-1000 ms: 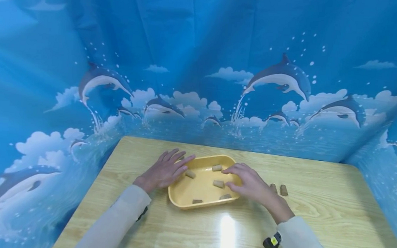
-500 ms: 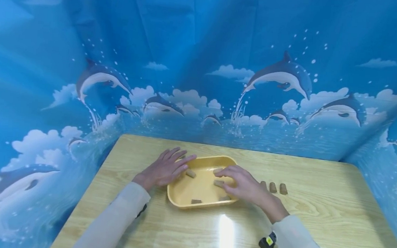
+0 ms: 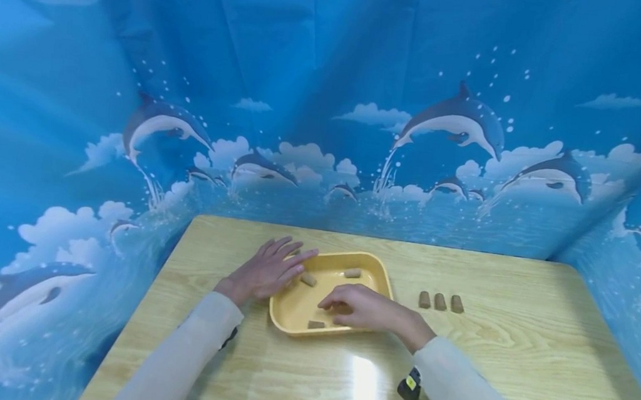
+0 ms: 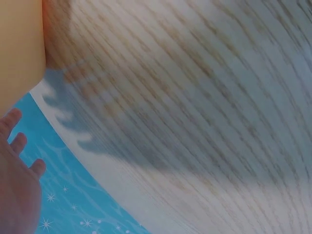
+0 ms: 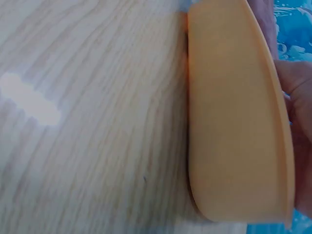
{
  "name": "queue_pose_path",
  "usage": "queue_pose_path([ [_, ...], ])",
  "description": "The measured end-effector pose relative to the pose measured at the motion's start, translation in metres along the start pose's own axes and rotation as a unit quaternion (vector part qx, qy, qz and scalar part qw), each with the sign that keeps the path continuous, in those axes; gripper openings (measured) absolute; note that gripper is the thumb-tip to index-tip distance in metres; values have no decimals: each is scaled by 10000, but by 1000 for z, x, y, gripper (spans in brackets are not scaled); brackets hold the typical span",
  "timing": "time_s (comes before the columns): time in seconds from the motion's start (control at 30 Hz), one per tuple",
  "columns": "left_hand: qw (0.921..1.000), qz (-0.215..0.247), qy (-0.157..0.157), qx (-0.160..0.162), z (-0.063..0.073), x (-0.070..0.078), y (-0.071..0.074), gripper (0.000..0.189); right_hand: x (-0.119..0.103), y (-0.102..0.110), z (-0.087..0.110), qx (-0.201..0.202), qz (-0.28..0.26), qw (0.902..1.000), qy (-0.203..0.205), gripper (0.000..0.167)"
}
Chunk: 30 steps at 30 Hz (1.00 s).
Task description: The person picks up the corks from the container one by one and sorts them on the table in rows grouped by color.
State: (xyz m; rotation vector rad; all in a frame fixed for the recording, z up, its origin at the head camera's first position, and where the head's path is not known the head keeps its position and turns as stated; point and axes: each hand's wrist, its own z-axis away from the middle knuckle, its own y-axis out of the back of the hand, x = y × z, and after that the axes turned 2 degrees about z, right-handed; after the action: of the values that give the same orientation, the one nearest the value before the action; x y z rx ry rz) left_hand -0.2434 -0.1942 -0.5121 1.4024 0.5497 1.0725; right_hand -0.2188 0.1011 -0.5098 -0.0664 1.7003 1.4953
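A yellow tray (image 3: pixel 287 330) sits on the table with several brown corks in it. A cork (image 3: pixel 352 273) lies near its far wall, another cork (image 3: pixel 308 279) by my left fingers, and one (image 3: pixel 316 325) at the near wall. My left hand (image 3: pixel 264 274) rests at the tray's left rim, fingers spread. My right hand (image 3: pixel 365 308) is low inside the tray, fingers bent downward; I cannot tell whether they hold a cork. In the right wrist view, the tray wall (image 5: pixel 234 117) hides most of that hand (image 5: pixel 300 97).
Three corks (image 3: pixel 440 302) stand in a row on the wooden table (image 3: pixel 513 341), right of the tray. A blue dolphin-printed curtain (image 3: pixel 328 100) borders the table at the back and both sides. A small black device (image 3: pixel 410 386) is strapped at the right wrist.
My right hand has moved left and nearer to me within the tray, uncovering the cork at the far wall and the leftmost cork of the row. My left hand has stayed put.
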Motion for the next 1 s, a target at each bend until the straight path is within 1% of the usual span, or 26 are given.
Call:
queue_pose_path([
  [0.13,10000,41,-12,40,1,1,1,56,3,-5,-9,-298,-232,9993,-40,36],
  [0.23,10000,52,-28,59,0,1,0,56,5,-9,-15,-509,-543,9972,-106,34],
  [0.33,9999,34,-62,73,0,1,-1,56,5,-12,-21,-647,-715,9953,-55,31],
  [0.53,10000,38,3,92,1,2,0,56,4,-14,-28,-700,-543,9960,121,24],
  [0.63,9999,33,-7,122,1,2,-1,56,5,-14,-29,-628,-510,9966,124,23],
  [0.83,9999,67,-28,130,0,2,-1,55,9,-16,-28,-209,-442,9988,46,18],
  [1.0,9999,66,-9,94,0,2,-1,56,10,-16,-30,5,-476,9989,35,16],
])
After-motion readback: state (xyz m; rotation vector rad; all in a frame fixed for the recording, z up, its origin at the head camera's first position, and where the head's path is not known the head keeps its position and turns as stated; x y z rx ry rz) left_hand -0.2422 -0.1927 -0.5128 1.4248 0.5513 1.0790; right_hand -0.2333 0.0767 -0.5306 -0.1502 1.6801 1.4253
